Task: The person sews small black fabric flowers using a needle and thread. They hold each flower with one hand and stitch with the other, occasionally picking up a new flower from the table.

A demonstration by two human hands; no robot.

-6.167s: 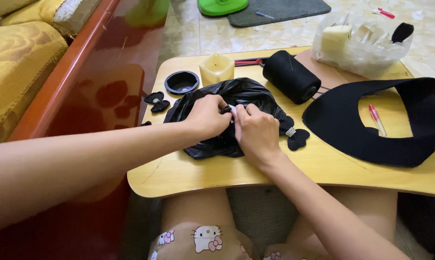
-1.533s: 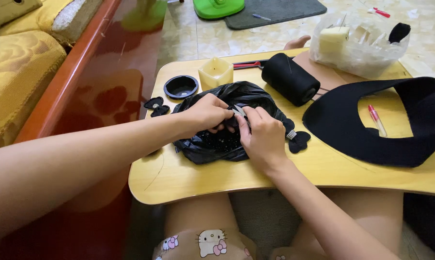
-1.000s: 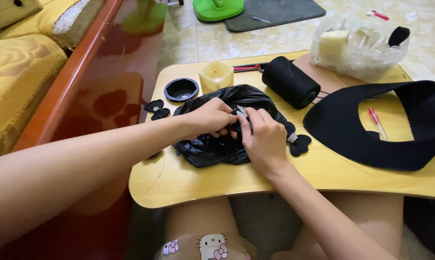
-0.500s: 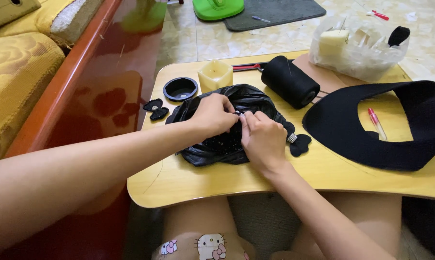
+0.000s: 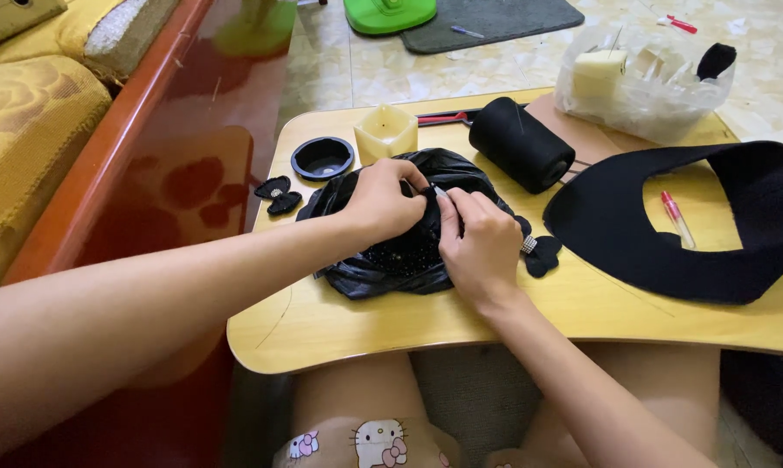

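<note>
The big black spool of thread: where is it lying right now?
In the head view, the big black spool of thread lies on its side toward the wooden lap table's far edge, between the pale yellow candle and clear plastic bag.

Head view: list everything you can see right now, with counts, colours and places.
lap table: one, pale wood, across the legs
black bag: one, shiny, crumpled, table centre
thread spool: one, black, behind the bag
candle: one, cream, back left
round lid: one, black, beside the candle
fabric bows: two, black, one left, one right of the bag
felt piece: one, black, curved, table right
pen: one, pink, on the felt
clear bag: one, back right
left hand: on the bag
right hand: fingers pinching at the bag
</note>
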